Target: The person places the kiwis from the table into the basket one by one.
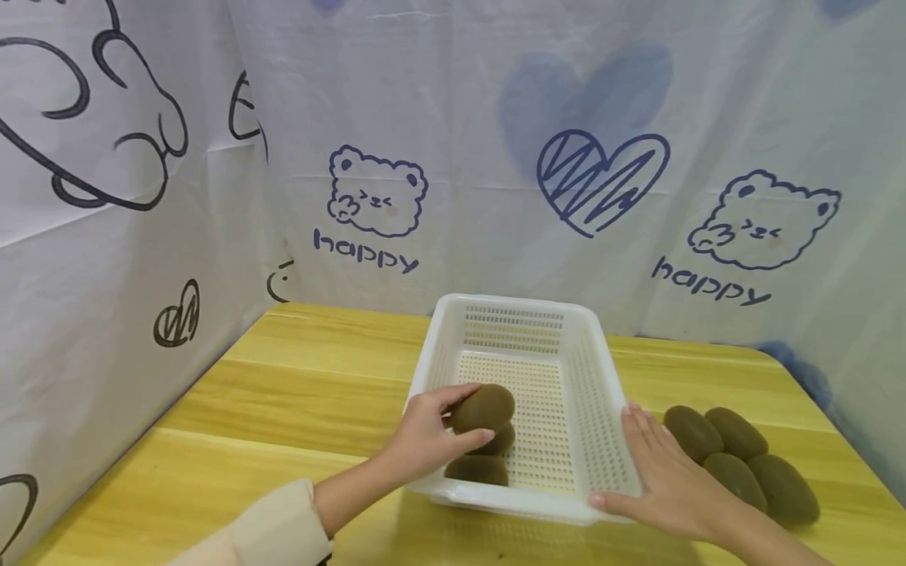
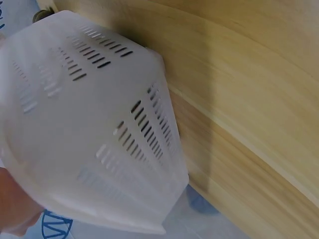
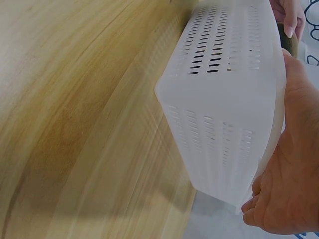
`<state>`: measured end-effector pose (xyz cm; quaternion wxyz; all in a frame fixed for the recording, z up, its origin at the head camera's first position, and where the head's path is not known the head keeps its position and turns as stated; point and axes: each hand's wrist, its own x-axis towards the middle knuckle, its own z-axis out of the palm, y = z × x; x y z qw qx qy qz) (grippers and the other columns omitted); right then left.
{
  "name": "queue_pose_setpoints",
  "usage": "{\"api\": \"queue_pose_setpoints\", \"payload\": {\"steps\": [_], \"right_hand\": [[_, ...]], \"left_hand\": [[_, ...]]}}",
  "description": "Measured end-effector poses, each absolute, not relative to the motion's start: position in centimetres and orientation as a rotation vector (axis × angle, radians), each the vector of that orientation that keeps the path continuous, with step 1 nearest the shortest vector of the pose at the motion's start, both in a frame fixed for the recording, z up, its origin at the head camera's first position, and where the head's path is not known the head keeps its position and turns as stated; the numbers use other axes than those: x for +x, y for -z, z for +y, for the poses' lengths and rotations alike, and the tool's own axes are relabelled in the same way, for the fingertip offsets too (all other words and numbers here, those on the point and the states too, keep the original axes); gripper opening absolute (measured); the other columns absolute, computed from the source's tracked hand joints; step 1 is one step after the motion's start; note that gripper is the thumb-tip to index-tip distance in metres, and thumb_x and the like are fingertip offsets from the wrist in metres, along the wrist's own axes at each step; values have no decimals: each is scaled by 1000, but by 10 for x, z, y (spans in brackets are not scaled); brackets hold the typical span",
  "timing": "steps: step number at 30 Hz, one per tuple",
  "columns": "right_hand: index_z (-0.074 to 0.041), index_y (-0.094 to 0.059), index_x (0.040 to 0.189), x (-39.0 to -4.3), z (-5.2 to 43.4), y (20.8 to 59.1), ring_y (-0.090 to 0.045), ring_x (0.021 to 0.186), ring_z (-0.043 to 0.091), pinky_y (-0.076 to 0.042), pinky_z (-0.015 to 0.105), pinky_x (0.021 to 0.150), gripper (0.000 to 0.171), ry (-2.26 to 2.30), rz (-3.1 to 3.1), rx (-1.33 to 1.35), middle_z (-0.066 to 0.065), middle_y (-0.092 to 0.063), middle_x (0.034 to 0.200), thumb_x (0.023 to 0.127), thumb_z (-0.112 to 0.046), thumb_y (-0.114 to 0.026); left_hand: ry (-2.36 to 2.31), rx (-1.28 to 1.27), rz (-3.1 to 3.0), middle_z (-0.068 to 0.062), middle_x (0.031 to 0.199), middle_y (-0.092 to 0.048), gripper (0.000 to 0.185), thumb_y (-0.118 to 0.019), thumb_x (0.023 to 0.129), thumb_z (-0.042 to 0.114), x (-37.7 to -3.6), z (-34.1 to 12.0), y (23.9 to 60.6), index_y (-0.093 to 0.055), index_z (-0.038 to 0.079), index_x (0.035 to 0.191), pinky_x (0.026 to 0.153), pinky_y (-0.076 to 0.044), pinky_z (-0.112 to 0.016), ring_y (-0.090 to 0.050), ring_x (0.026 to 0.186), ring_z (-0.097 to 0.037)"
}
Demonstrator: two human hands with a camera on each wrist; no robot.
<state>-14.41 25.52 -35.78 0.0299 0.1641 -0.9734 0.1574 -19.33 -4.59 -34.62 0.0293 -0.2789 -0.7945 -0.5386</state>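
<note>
A white perforated basket (image 1: pixel 538 393) stands on the wooden table (image 1: pixel 297 393). My left hand (image 1: pixel 453 420) grips a brown kiwi (image 1: pixel 488 406) just above the basket's near left corner. Two more kiwis (image 1: pixel 479 469) lie in that corner beneath it. With straight fingers, my right hand (image 1: pixel 647 460) presses flat against the basket's right outer wall, the thumb at the near rim. In the right wrist view the right hand (image 3: pixel 286 164) lies along the basket (image 3: pixel 224 89), and the held kiwi (image 3: pixel 290 37) shows past the rim. The left wrist view is filled by the basket's wall (image 2: pixel 99 124).
Several kiwis (image 1: pixel 736 460) lie in a cluster on the table right of the basket, close behind my right hand. White printed cloth (image 1: pixel 495 157) walls the table at the back and left. Bare wood stretches left of the basket.
</note>
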Motion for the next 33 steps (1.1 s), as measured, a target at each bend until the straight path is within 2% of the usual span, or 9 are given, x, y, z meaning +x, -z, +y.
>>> {"api": "queue_pose_setpoints", "payload": {"steps": [7,14,17,23,33], "right_hand": [[14,-14,143,-144,257,359,-19,136,49,-24,62,106,112,-469,-2981,497,34,-13,149,73,-56,-67],[13,-13,143,-143,256,359,-19,136,49,-21,62,108,111,-501,-2994,476,34,-13,149,74,-55,-67],[13,-13,143,-143,255,358,-19,136,49,-21,62,107,112,-511,-2994,472,34,-13,149,73,-56,-67],[13,-15,143,-143,253,358,-20,136,48,-24,62,106,111,-491,-2986,497,33,-15,149,73,-56,-67],[13,-15,143,-143,257,359,-20,136,48,-25,61,105,111,-483,-2976,502,33,-14,150,73,-56,-67]], "left_hand": [[1452,-981,-2501,-21,116,-63,50,-75,77,11,-191,-27,351,-57,-7,120,75,-57,-28,-65,96,-30],[1354,-1078,-2615,-16,118,-64,51,-74,77,12,-194,-7,349,-56,-5,122,76,-51,-12,-66,98,-24],[1302,-1139,-2653,-15,116,-65,50,-74,77,12,-196,0,350,-57,-5,120,75,-50,-10,-67,96,-19],[998,-1265,-2772,-8,117,-66,51,-76,76,16,-203,10,353,-59,1,121,82,-48,-11,-64,101,-13],[639,-1698,-2867,-5,127,-61,50,-72,80,16,-215,24,357,-56,4,126,92,-44,-10,-59,113,-10]]}}
